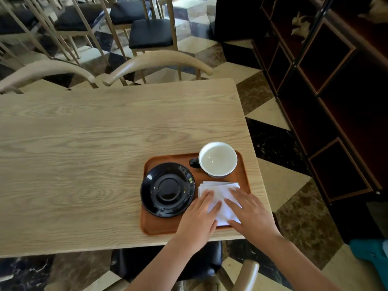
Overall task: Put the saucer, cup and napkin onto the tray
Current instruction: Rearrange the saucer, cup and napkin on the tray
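Observation:
A brown wooden tray (161, 226) lies near the table's front right corner. On its left half rests a black saucer (167, 189). At its back right stands a cup (217, 159), white inside with a dark handle pointing left. A white folded napkin (220, 191) lies on the tray's front right part. My left hand (198, 219) and my right hand (249, 213) both press flat on the napkin with fingers spread, covering its near half.
The light wooden table (84, 154) stretches left and back. Wooden chairs (157, 61) with dark cushions stand behind it, and one chair (243, 274) is below me. A dark shelf unit (327, 101) lines the right side over a checkered floor.

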`<state>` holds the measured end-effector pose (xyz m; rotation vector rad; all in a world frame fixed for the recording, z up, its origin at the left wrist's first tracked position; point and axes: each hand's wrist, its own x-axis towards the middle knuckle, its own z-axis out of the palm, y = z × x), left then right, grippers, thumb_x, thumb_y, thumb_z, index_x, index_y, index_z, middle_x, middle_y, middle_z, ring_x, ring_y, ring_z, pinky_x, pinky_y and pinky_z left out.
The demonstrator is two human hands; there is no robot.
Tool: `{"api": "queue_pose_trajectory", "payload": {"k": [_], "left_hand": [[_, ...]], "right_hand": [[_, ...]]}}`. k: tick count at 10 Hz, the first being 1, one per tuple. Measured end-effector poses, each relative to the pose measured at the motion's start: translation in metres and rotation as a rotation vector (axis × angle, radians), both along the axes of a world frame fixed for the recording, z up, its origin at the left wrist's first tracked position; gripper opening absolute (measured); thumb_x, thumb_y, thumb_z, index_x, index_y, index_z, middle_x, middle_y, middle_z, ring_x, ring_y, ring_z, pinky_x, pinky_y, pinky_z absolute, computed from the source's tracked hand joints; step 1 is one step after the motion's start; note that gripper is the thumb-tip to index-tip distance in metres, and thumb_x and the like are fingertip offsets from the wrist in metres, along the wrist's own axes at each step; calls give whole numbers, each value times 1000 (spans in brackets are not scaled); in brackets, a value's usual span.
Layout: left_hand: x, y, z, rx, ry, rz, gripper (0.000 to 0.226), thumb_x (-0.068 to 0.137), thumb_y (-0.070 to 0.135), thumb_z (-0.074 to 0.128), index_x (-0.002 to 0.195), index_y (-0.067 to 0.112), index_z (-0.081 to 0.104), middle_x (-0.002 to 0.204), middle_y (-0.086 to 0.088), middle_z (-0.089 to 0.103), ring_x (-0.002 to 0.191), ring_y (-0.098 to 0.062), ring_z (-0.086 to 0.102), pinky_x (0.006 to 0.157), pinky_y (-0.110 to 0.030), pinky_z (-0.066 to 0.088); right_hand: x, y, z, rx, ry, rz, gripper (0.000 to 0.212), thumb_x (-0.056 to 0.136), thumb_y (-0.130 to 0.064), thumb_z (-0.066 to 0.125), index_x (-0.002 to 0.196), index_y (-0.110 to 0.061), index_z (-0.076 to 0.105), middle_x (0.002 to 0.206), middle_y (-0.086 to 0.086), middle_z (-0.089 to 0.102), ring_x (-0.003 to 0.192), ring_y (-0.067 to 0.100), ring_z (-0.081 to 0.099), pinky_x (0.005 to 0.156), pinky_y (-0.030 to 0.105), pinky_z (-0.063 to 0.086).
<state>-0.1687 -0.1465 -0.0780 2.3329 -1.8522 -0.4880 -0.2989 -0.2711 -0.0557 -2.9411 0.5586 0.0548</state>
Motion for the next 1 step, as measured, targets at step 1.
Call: {"api": "queue_pose_trajectory", "payload": {"k": [1], "left_hand": [[1,-6,17,93,-3,13,50,95,28,40,142,15,26,154,-16,19,142,-29,15,112,-42,23]], "right_hand": [[13,4,25,50,139,-54,56,64,-48,79,114,-26,65,124,5,64,116,19,59,95,35,49]]}}
